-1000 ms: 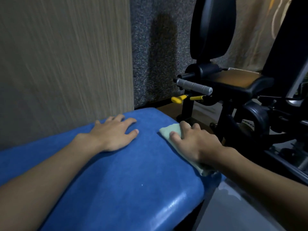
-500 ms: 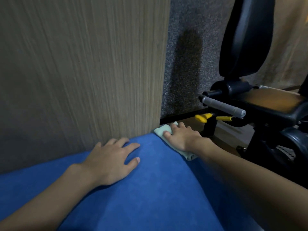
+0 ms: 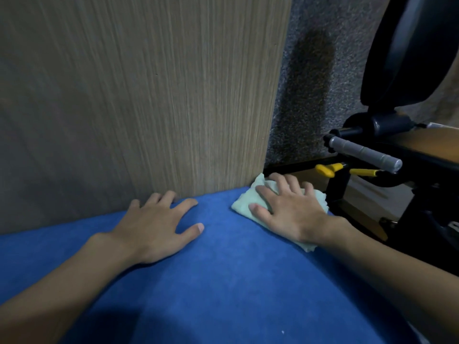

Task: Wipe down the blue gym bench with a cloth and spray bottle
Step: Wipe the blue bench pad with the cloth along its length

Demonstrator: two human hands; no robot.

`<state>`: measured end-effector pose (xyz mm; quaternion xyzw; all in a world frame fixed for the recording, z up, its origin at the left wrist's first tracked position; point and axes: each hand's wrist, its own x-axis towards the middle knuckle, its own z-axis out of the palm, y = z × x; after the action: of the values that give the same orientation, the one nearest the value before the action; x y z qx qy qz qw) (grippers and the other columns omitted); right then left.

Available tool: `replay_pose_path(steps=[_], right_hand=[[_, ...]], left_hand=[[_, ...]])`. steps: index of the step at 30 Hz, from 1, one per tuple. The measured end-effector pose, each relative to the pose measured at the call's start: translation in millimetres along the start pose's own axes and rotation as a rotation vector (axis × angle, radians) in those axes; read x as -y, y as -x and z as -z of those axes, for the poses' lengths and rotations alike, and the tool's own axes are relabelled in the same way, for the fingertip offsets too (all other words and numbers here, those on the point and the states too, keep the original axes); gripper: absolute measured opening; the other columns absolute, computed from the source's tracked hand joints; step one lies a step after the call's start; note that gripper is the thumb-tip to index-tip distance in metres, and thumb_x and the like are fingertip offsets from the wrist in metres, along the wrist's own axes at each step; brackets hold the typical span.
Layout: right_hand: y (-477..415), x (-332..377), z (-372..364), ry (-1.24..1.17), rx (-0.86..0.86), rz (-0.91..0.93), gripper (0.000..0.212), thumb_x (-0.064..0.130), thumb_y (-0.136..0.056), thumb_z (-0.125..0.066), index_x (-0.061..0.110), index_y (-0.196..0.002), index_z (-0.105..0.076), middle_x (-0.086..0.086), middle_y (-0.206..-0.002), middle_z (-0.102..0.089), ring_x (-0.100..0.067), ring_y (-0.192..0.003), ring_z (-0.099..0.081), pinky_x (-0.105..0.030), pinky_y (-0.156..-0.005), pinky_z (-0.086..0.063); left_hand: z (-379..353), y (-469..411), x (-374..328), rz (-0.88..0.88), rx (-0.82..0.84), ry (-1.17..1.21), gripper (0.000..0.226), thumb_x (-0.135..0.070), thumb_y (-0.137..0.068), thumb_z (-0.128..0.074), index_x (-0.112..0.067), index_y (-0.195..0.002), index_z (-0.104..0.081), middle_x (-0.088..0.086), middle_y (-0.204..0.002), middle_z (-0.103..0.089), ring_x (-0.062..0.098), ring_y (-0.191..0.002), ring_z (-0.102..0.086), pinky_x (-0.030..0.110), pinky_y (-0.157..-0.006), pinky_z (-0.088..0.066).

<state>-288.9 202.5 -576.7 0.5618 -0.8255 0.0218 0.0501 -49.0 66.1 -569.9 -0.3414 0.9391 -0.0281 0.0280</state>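
- The cloth (image 3: 243,206) sits at the far corner of the blue bench (image 3: 223,294), right where the padding meets the wood panel (image 3: 149,95). If I push further, I judge it could slide off the edge and drop to the floor beside the black machine (image 3: 422,175).
- My knuckles are near the yellow lever (image 3: 327,169); a careless stroke might knock them against it.
- Pressing with the palm only may bunch the cloth and miss the seam.
- My right hand (image 3: 290,209) lies flat on the cloth, fingers spread and straight, pressing down, not pinching.
- My left hand (image 3: 154,229) rests open on the bench, fingers splayed, holding nothing, bracing me.
- No spray bottle is in sight.
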Motion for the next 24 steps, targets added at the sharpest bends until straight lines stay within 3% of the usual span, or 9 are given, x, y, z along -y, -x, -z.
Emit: replay_pose_path(steps=[2, 8, 12, 14, 16, 19, 24], right_hand=[[-5, 9, 3, -0.029, 0.057, -0.059, 0.062, 0.067, -0.093, -0.015, 0.037, -0.145, -0.03, -0.001, -0.156, -0.023, -0.026, -0.141, -0.02, -0.053, -0.111, -0.017], [-33, 67, -1, -0.099, 0.047, 0.149, 0.061, 0.061, -0.095, -0.023, 0.034, -0.148, -0.032, 0.005, -0.157, -0.031, -0.018, -0.143, -0.026, -0.045, -0.116, -0.016], [-24, 59, 8, -0.035, -0.101, 0.092, 0.061, 0.07, -0.091, -0.019, 0.037, -0.137, -0.041, 0.001, -0.139, -0.042, -0.021, -0.133, -0.034, -0.049, -0.11, -0.021], [-15, 57, 13, -0.161, -0.077, 0.014, 0.066, 0.075, -0.086, -0.017, 0.034, -0.13, -0.046, -0.001, -0.133, -0.047, -0.024, -0.129, -0.04, -0.05, -0.108, -0.025], [-9, 63, 8, -0.182, 0.061, 0.012, 0.075, 0.077, -0.082, -0.01, 0.037, -0.137, -0.042, -0.001, -0.144, -0.041, -0.024, -0.138, -0.032, -0.052, -0.113, -0.019], [-19, 63, -6, -0.142, 0.098, 0.041, 0.071, 0.075, -0.084, -0.008, 0.043, -0.144, -0.028, 0.001, -0.156, -0.025, -0.021, -0.146, -0.016, -0.054, -0.117, -0.005], [-37, 74, -3, -0.108, 0.143, 0.053, 0.06, 0.067, -0.091, -0.02, 0.045, -0.147, -0.022, 0.001, -0.157, -0.023, -0.023, -0.145, -0.018, -0.053, -0.118, -0.006]], left_hand=[[0, 1, 4, -0.028, -0.018, 0.026, 0.084, -0.084, -0.071, -0.005, -0.043, -0.141, -0.026, -0.016, -0.142, -0.033, 0.011, -0.132, -0.034, 0.046, -0.105, -0.033], [-1, 14, 20, -0.052, -0.007, 0.153, 0.093, -0.084, -0.069, -0.012, -0.038, -0.147, -0.03, -0.017, -0.147, -0.026, 0.006, -0.136, -0.03, 0.036, -0.112, -0.029], [1, 22, 22, 0.025, 0.019, 0.057, 0.086, -0.087, -0.069, -0.009, -0.051, -0.145, -0.023, -0.012, -0.141, -0.027, 0.013, -0.135, -0.027, 0.05, -0.11, -0.028], [1, 21, 22, 0.036, 0.009, 0.067, 0.083, -0.089, -0.067, -0.01, -0.05, -0.138, -0.026, -0.013, -0.135, -0.033, 0.014, -0.128, -0.033, 0.052, -0.105, -0.032], [2, 18, 23, 0.032, 0.012, 0.083, 0.086, -0.09, -0.063, -0.009, -0.045, -0.133, -0.032, -0.014, -0.134, -0.036, 0.012, -0.126, -0.035, 0.051, -0.103, -0.034], [4, 20, 28, 0.033, 0.047, 0.083, 0.086, -0.091, -0.066, -0.012, -0.047, -0.138, -0.03, -0.015, -0.14, -0.031, 0.012, -0.131, -0.031, 0.05, -0.106, -0.031], [-1, 32, 41, 0.08, 0.064, 0.057, 0.095, -0.095, -0.059, -0.007, -0.053, -0.142, -0.018, -0.017, -0.141, -0.027, 0.012, -0.132, -0.029, 0.053, -0.106, -0.031]])
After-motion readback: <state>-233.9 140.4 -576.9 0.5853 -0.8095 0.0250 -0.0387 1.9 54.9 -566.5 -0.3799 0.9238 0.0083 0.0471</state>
